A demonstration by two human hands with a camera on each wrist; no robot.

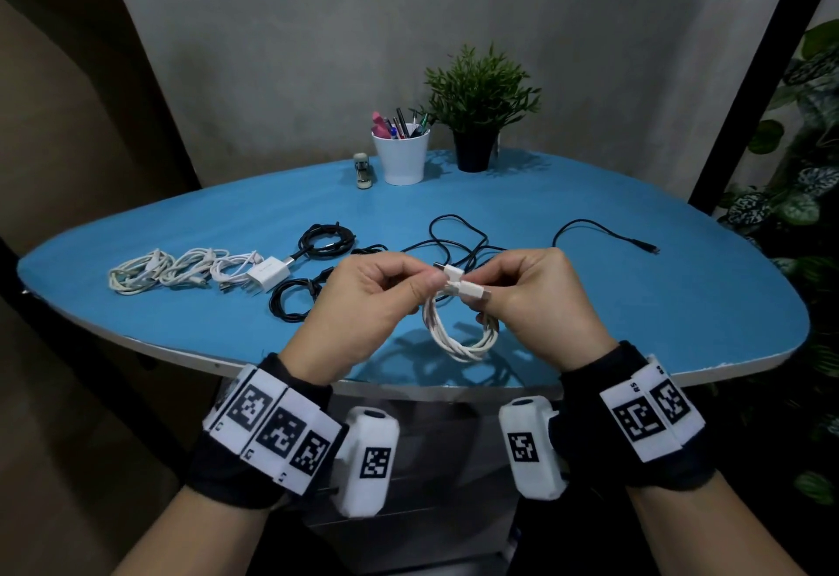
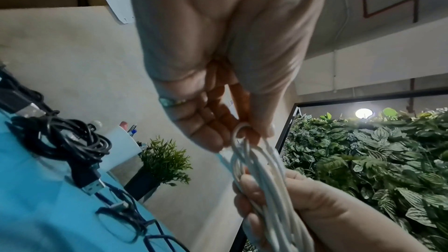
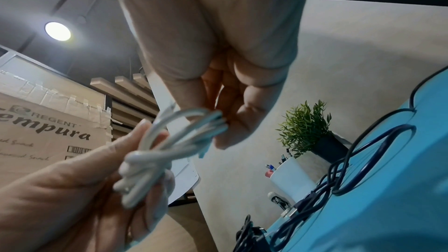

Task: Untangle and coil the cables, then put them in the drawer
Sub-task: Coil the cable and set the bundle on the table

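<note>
We see both hands raised just above the near edge of the blue tabletop (image 1: 635,303), sharing one coiled white cable (image 1: 458,339). The left hand (image 1: 363,303) has its fingers curled, and thumb and forefinger pinch the cable's white connector ends at the top of the coil; the right hand (image 1: 535,298) likewise curls its fingers round the top of the coil at the connectors, so that the loop hangs below and between the two hands, clear of the tabletop. In the left wrist view the same white cable (image 2: 257,170) runs as several parallel strands from the left hand's fingertips (image 2: 211,141) down to the right hand (image 2: 315,208); in the right wrist view the strands (image 3: 169,141) bunch between the right hand (image 3: 232,122) and the left hand (image 3: 84,179). On the tabletop, at 10 o'clock from the hands, lie three coiled white cables (image 1: 177,273) in a row, with a white charger block (image 1: 268,278) just beside them. Coiled black cables (image 1: 324,241) lie at 11 o'clock, another (image 1: 290,298) just beside the left hand at 9 o'clock. A loose black cable (image 1: 458,235) sprawls at 12 o'clock, its far end (image 1: 604,235) reaching toward 2 o'clock. At the far edge stand a white pen cup (image 1: 402,157), a potted plant (image 1: 476,117) and a small stapler (image 1: 363,171).
</note>
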